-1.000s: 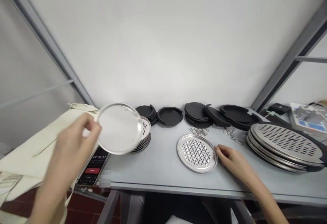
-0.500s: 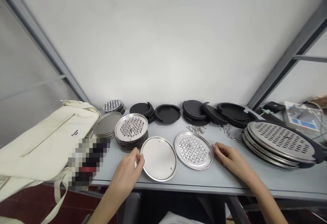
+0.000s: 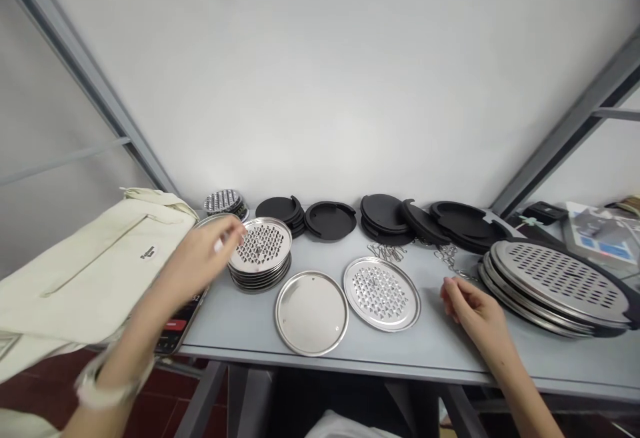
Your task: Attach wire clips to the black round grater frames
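Observation:
My left hand [image 3: 197,255], blurred by motion, hovers over the stack of plain metal discs [image 3: 216,218]. Its fingertips are beside the stack of round grater plates [image 3: 263,246], and whether they touch or hold anything I cannot tell. On the table in front of me lies one plain round metal disc [image 3: 311,313] with small holes near its rim. Just right of it is a single round grater plate [image 3: 382,293], teeth up. My right hand [image 3: 475,315] rests on the table right of that plate, fingers curled together with nothing visible in them.
Black round holders [image 3: 330,221] stand along the wall, some stacked. Metal clips [image 3: 387,252] lie before them. At right is a pile of large graters with black rims [image 3: 557,285]. A cream bag [image 3: 100,271] and a phone [image 3: 177,328] are at left.
My left hand has left the plain disc's edge and moved up and left to the stacks. My right hand has shifted right, away from the single grater plate.

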The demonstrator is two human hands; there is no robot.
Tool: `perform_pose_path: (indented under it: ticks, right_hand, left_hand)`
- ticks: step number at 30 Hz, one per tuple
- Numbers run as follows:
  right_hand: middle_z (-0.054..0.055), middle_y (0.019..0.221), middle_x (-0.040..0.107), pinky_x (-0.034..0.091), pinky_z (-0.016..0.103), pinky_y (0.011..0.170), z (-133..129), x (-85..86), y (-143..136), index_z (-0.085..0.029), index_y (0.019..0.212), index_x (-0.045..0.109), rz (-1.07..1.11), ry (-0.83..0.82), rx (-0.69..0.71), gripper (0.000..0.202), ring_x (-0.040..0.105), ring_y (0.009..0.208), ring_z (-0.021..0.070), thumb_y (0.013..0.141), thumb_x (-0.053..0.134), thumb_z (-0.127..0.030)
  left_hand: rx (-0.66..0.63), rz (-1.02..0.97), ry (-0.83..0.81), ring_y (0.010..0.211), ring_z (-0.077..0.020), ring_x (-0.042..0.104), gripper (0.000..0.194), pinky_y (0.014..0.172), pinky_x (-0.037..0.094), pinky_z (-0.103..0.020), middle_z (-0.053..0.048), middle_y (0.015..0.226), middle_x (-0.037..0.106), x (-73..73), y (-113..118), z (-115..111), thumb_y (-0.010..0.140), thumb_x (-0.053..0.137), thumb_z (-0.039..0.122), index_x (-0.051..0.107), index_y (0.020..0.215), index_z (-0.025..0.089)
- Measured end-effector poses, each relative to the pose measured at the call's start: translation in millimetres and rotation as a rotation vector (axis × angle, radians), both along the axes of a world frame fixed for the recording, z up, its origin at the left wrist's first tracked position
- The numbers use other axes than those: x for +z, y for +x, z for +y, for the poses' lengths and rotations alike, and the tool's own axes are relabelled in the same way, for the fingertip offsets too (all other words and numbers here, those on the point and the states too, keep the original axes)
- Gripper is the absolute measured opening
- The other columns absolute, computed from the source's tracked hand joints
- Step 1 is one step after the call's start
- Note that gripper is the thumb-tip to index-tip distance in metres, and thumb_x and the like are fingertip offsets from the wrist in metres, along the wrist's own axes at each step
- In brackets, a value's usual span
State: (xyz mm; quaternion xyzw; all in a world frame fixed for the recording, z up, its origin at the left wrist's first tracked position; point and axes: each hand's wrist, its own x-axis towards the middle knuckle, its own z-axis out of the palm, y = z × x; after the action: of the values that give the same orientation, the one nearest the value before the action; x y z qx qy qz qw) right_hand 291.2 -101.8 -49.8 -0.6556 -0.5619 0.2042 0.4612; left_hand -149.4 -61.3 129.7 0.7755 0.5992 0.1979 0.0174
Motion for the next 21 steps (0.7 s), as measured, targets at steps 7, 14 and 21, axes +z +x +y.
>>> perform_pose_path:
  ticks: [7, 14, 21]
  right_hand:
    - [-0.004, 0.049, 0.043, 0.034, 0.025, 0.051, 2.1, -3.6, 1.1, -0.020, 0.063, 0.048, -0.014, -0.088, 0.059, 0.040, 0.043, 0.047, 0.0120, 0.091, 0.042, -0.048]
    - [-0.004, 0.050, 0.043, 0.035, 0.025, 0.052, 0.7, -3.3, 0.1, -0.020, 0.063, 0.045, -0.029, -0.131, 0.081, 0.041, 0.044, 0.049, 0.0124, 0.092, 0.040, -0.049]
    - [-0.004, 0.051, 0.044, 0.035, 0.025, 0.054, 0.9, -2.7, -2.0, -0.020, 0.061, 0.043, -0.129, -0.132, 0.098, 0.042, 0.047, 0.051, 0.0126, 0.092, 0.040, -0.048]
  left_hand:
    - [0.290, 0.358, -0.057, 0.101, -0.0257, 0.058, 0.024, 0.082, 0.042, -0.030, -0.010, 0.107, 0.065, -17.6, -88.0, 155.8, 0.081, 0.051, 0.029, 0.061, 0.098, 0.015]
    - [0.269, 0.372, -0.095, 0.095, -0.0246, 0.059, 0.036, 0.074, 0.041, -0.028, -0.010, 0.105, 0.065, -45.6, -102.9, 169.1, 0.082, 0.055, 0.043, 0.061, 0.101, 0.013]
    - [0.250, 0.470, -0.077, 0.094, -0.0245, 0.059, 0.033, 0.072, 0.039, -0.026, -0.011, 0.105, 0.065, -46.7, -112.8, 167.5, 0.084, 0.053, 0.042, 0.061, 0.098, 0.013]
